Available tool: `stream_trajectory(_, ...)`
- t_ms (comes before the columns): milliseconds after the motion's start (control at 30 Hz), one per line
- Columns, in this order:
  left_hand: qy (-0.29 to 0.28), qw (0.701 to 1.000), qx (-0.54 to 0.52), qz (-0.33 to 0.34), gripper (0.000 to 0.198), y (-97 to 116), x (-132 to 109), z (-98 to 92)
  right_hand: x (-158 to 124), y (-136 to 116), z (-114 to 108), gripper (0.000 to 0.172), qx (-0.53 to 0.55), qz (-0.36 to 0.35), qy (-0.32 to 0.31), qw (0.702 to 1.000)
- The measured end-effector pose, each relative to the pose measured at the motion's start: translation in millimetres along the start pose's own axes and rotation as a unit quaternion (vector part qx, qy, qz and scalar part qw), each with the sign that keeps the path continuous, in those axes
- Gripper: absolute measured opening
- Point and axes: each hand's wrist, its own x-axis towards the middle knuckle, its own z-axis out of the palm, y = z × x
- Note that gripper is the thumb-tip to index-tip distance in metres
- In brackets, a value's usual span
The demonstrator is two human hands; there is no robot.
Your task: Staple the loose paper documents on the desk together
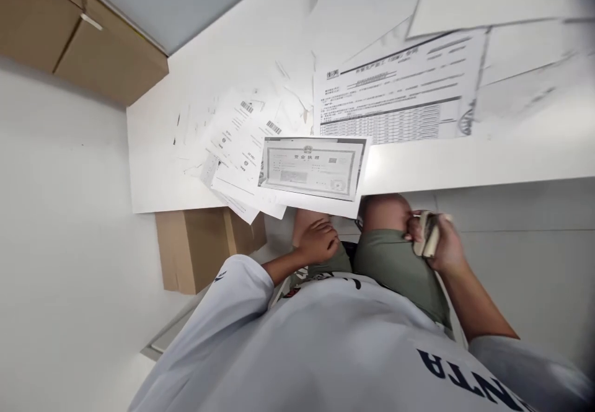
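The right hand [441, 245] curls closed around a folded pale wad [427, 233], blurred, beside the right knee [383, 210]. The left hand [318, 241] lies loosely curled and empty on the left knee [307, 221], just below a printed licence sheet [312, 169] overhanging the white desk [465, 164].

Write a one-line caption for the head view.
Right hand grips a folded beige bundle; left hand rests on bare knee below white desk strewn with papers.

A head-worn camera looks forward and down from above the person's chest [325, 350], close over the left hand [318, 243] and right hand [439, 245], facing a white table [149, 183] and papers [400, 90] just beyond the hands.
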Motion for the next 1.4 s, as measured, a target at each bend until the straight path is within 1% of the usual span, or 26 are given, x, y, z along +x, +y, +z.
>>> stream_trajectory(100,0.052,0.998,0.024,0.007,0.020,-8,-10,3.9,7,2,5,0.037,-0.037,-0.002,-0.036,0.999)
stream_trajectory(233,0.086,0.995,0.056,0.003,0.022,-12,-28,11.4,16,8,16,0.041,-0.086,-0.031,-0.047,0.995)
stream_trajectory(300,0.096,0.993,0.070,0.007,0.022,-10,-38,13.5,17,12,25,0.038,-0.125,-0.045,-0.021,0.991)
stream_trajectory(333,0.099,0.992,0.075,0.014,0.022,-9,-43,12.8,17,14,30,0.036,-0.156,-0.054,0.006,0.986)
stream_trajectory(400,0.099,0.991,0.083,0.035,0.023,-6,-53,4.1,13,18,40,0.031,-0.253,-0.075,0.073,0.962)
stream_trajectory(433,0.100,0.990,0.088,0.047,0.024,-5,-57,-5.5,11,21,44,0.030,-0.313,-0.084,0.105,0.940)
stream_trajectory(467,0.110,0.988,0.095,0.052,0.025,-4,-60,-19.3,9,23,48,0.031,-0.374,-0.093,0.129,0.914)
stream_trajectory(500,0.132,0.985,0.102,0.047,0.028,-4,-62,-37.3,6,25,51,0.034,-0.431,-0.102,0.144,0.885)
stream_trajectory(533,0.170,0.979,0.113,0.028,0.031,-6,-62,-59.0,4,26,53,0.037,-0.479,-0.111,0.150,0.858)
stream_trajectory(567,0.224,0.967,0.124,-0.009,0.034,-8,-61,-83.4,2,28,55,0.040,-0.514,-0.120,0.150,0.836)
stream_trajectory(600,0.293,0.946,0.130,-0.058,0.038,-12,-59,-108.7,0,30,56,0.043,-0.537,-0.127,0.148,0.821)
stream_trajectory(633,0.349,0.922,0.134,-0.095,0.042,-16,-57,-133.2,-2,31,56,0.044,-0.546,-0.133,0.145,0.814)
stream_trajectory(667,0.391,0.901,0.139,-0.123,0.045,-21,-54,-155.0,-4,31,56,0.046,-0.535,-0.136,0.146,0.821)
stream_trajectory(700,0.410,0.889,0.143,-0.146,0.049,-27,-51,-172.9,-5,32,56,0.046,-0.510,-0.138,0.150,0.835)
stream_trajectory(733,0.403,0.889,0.142,-0.166,0.055,-33,-49,-185.9,-6,31,56,0.046,-0.478,-0.140,0.157,0.853)
stream_trajectory(767,0.391,0.892,0.141,-0.179,0.059,-38,-48,-194.0,-6,31,56,0.045,-0.444,-0.142,0.164,0.869)
stream_trajectory(800,0.375,0.897,0.141,-0.186,0.062,-43,-47,-197.6,-7,30,57,0.044,-0.415,-0.145,0.170,0.882)
stream_trajectory(867,0.352,0.906,0.149,-0.181,0.063,-51,-47,-195.3,-10,28,59,0.042,-0.377,-0.152,0.173,0.897)
stream_trajectory(933,0.350,0.908,0.165,-0.160,0.062,-55,-49,-187.7,-16,26,63,0.041,-0.345,-0.160,0.162,0.911)
stream_trajectory(1000,0.357,0.907,0.172,-0.141,0.058,-57,-50,-181.0,-24,26,70,0.043,-0.308,-0.165,0.132,0.928)
stream_trajectory(1067,0.373,0.904,0.164,-0.131,0.051,-57,-50,-177.2,-36,26,82,0.045,-0.280,-0.170,0.088,0.941)
stream_trajectory(1100,0.382,0.902,0.155,-0.129,0.047,-56,-51,-176.3,-43,26,90,0.046,-0.257,-0.171,0.056,0.950)
stream_trajectory(1167,0.393,0.902,0.132,-0.124,0.042,-56,-53,-175.5,-56,23,109,0.044,-0.187,-0.167,-0.023,0.968)
stream_trajectory(1233,0.386,0.910,0.109,-0.099,0.040,-58,-56,-175.4,-68,18,130,0.041,-0.105,-0.161,-0.094,0.977)
stream_trajectory(1300,0.364,0.926,0.088,-0.055,0.041,-61,-60,-175.2,-77,10,148,0.039,-0.057,-0.159,-0.134,0.976)
stream_trajectory(1400,0.334,0.941,0.051,-0.004,0.045,-68,-65,-174.3,-81,-1,166,0.038,-0.042,-0.159,-0.167,0.972)
